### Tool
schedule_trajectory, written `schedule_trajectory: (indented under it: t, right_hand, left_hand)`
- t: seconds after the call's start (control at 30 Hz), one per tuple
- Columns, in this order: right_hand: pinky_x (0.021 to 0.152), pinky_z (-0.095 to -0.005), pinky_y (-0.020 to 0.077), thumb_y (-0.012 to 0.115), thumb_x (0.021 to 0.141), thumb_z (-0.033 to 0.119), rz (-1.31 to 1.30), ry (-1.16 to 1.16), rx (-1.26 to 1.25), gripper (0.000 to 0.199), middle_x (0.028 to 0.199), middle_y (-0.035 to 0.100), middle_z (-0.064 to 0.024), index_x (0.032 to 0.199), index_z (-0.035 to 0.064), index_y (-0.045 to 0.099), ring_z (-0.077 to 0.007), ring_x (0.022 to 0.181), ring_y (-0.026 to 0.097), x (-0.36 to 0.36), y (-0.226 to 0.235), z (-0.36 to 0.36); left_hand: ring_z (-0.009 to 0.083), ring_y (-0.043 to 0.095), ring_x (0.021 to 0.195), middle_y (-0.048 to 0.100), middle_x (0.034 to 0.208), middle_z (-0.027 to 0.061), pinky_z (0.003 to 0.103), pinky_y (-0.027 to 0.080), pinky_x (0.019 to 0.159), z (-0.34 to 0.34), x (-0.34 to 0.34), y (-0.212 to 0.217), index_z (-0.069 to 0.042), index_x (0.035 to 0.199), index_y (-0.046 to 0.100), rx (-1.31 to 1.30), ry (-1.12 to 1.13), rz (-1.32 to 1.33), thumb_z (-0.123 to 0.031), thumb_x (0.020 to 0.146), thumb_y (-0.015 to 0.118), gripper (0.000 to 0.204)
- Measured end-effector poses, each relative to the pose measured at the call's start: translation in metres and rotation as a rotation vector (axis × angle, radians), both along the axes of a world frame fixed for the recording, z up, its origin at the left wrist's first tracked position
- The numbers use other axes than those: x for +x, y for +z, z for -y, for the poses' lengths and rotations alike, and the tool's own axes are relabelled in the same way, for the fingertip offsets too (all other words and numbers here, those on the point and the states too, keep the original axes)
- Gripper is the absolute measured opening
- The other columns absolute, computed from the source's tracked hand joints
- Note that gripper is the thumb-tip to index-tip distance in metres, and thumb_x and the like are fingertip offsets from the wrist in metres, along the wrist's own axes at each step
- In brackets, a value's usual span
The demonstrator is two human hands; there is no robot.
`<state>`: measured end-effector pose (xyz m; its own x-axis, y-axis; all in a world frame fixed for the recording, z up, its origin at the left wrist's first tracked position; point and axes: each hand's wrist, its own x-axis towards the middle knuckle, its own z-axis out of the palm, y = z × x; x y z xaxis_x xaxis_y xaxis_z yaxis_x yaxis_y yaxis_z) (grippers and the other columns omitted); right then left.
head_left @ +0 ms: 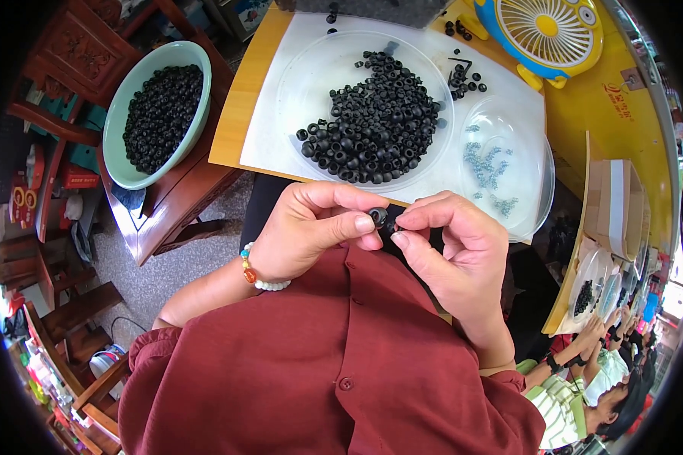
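Observation:
Between the thumb and fingers of my left hand [319, 220] is a small round black part with a hole [377, 216]. My right hand [463, 246] meets it from the other side, thumb and forefinger pinched at a small dark piece; fingertips hide what exactly it is. Both hands are just off the table's near edge, in front of my red shirt. Beyond them, a clear round tray [296, 98] carries a heap of black ring-like and round parts [379, 114]. To its right, a clear dish [527, 182] contains small, see-through bluish pieces [487, 163].
A pale green basin [108, 152] full of round black parts stands on a wooden stool at left. A yellow and blue fan [546, 30], loose black parts and a hex key [461, 61] are at the table's far right. Other people work at the right, beyond a cardboard box [613, 201].

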<state>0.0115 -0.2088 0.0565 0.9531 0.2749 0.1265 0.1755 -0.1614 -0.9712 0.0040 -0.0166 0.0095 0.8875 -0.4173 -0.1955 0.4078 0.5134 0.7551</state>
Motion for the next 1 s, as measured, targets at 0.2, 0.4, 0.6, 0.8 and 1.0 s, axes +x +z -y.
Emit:
schedule_trajectory:
  t: [0.2,0.4,0.6,0.8,1.0]
  right_hand:
    - [0.06,-0.0229,0.0474,0.066,0.073,-0.006,0.013,0.015,-0.041,0.011,0.078,0.064,-0.0081,0.083,-0.0016,0.063,-0.011,0.064,0.059,0.0,0.002,-0.003]
    - [0.064,-0.0223,0.0482,0.069,0.075,-0.004,-0.199,0.066,0.052,0.011,0.082,0.065,-0.0077,0.084,-0.0026,0.063,-0.0096,0.069,0.06,0.002,0.005,0.0]
    - [0.07,-0.0223,0.0505,0.072,0.075,0.0,-0.705,0.204,0.443,0.018,0.086,0.066,-0.0083,0.091,-0.0033,0.065,-0.0115,0.077,0.062,0.009,-0.018,0.009]
    - [0.072,-0.0231,0.0519,0.071,0.075,-0.001,-0.78,0.255,0.599,0.018,0.086,0.066,-0.0089,0.092,-0.0034,0.066,-0.0133,0.079,0.064,0.003,-0.035,0.01]
    - [0.07,-0.0218,0.0497,0.071,0.077,0.001,-0.707,0.187,0.452,0.013,0.085,0.066,-0.0073,0.089,-0.0031,0.065,-0.0103,0.077,0.061,0.002,-0.021,0.005]
  left_hand:
    - [0.0134,0.064,0.08,0.065,0.097,0.0105,0.025,0.055,0.073,0.003,-0.001,0.0,0.002,0.107,0.062,0.011,0.009,0.072,-0.001,0.086,0.06,0.021]
    - [0.0145,0.063,0.084,0.063,0.098,0.0101,0.026,0.054,0.076,0.0,-0.002,-0.003,0.001,0.105,0.064,0.021,0.016,0.14,0.001,0.085,0.061,0.02]
    - [0.0173,0.054,0.107,0.056,0.115,0.0104,0.031,0.046,0.092,0.003,0.002,-0.013,-0.004,0.098,0.068,0.09,0.05,0.37,0.001,0.081,0.065,0.018]
    - [0.0319,0.044,0.124,0.057,0.117,0.0155,0.043,0.04,0.1,0.003,0.003,-0.014,-0.008,0.097,0.07,0.082,0.028,0.451,-0.008,0.08,0.068,0.017]
    - [0.0321,0.05,0.117,0.061,0.11,0.0153,0.044,0.041,0.098,0.002,0.003,-0.012,-0.006,0.098,0.068,0.175,0.034,0.507,-0.008,0.083,0.065,0.015]
